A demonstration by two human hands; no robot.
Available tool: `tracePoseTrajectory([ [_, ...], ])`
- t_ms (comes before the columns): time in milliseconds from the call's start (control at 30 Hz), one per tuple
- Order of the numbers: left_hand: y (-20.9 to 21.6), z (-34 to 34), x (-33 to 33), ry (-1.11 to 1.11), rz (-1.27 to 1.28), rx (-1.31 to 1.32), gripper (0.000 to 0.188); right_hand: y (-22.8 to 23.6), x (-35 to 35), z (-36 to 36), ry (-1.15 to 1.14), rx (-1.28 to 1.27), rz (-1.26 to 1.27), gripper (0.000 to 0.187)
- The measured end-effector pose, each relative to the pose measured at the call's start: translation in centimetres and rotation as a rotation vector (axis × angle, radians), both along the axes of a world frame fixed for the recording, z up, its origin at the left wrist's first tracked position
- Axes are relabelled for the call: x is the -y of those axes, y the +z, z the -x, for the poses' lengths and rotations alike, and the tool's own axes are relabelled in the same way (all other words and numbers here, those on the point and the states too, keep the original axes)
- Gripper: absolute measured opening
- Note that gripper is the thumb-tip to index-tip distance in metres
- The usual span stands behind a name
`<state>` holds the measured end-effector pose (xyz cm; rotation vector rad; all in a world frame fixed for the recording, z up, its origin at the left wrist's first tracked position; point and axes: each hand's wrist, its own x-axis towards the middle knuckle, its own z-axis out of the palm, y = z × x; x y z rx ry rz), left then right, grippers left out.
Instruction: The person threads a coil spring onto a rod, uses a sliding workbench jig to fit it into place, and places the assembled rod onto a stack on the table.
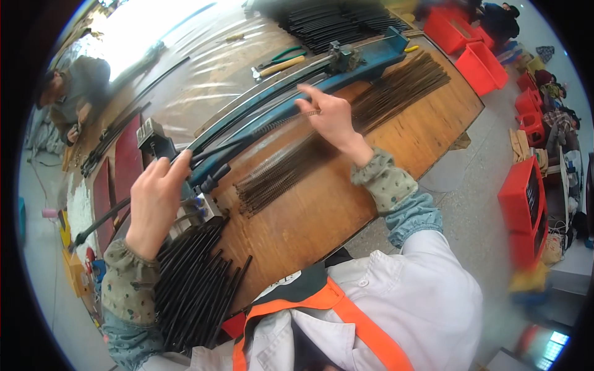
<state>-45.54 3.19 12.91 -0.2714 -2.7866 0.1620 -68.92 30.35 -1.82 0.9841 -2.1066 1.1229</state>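
My left hand (156, 201) is closed around a long black rod or tube (104, 221) that slants across the blue metal fixture (291, 106). My right hand (333, 117) pinches the end of a long thin coil spring (278, 125) above the same fixture. The spring runs in line toward the black piece at my left hand; whether it goes inside cannot be made out. Below my hands lies a long bundle of dark coil springs (278, 173) on the wooden table. Many black tubes (195, 281) are heaped at the near left, beside my left forearm.
A hammer (278, 67) and green-handled pliers (281, 57) lie beyond the fixture. More black tubes (325, 25) are piled at the back. Red bins (479, 67) stand on the floor at right. A co-worker (77, 93) sits across the table at left.
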Motion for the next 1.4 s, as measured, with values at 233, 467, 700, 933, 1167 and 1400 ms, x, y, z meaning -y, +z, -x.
tracePoseTrajectory([
  [233, 1.3, -4.3, 0.9, -0.012, -0.006, -0.021, 0.043, 5.0, 3.1, -6.9, 0.442, -0.115, 0.052, 0.046],
  [467, 1.6, -6.5, 1.6, -0.016, 0.012, -0.127, 0.044, 4.4, 5.7, -7.7, 0.526, -0.138, 0.105, 0.042],
  [700, 0.8, -9.7, 3.9, 0.100, -0.049, -0.146, 0.044, 5.3, 9.3, -10.2, 0.505, -0.138, 0.113, 0.032],
  [933, 4.0, -15.3, 11.8, 0.315, -0.145, -0.377, 0.034, 2.6, 12.1, -6.7, 0.466, 0.276, -0.186, 0.017],
  [1167, 4.0, -20.5, 12.0, 0.404, -0.279, -0.471, 0.027, 8.2, 25.1, -11.9, 0.940, 0.366, -0.197, 0.018],
  [1400, 1.6, -25.2, 13.2, 0.600, -0.315, -0.387, 0.028, 8.1, 27.5, -12.4, 0.957, 0.325, -0.260, 0.019],
])
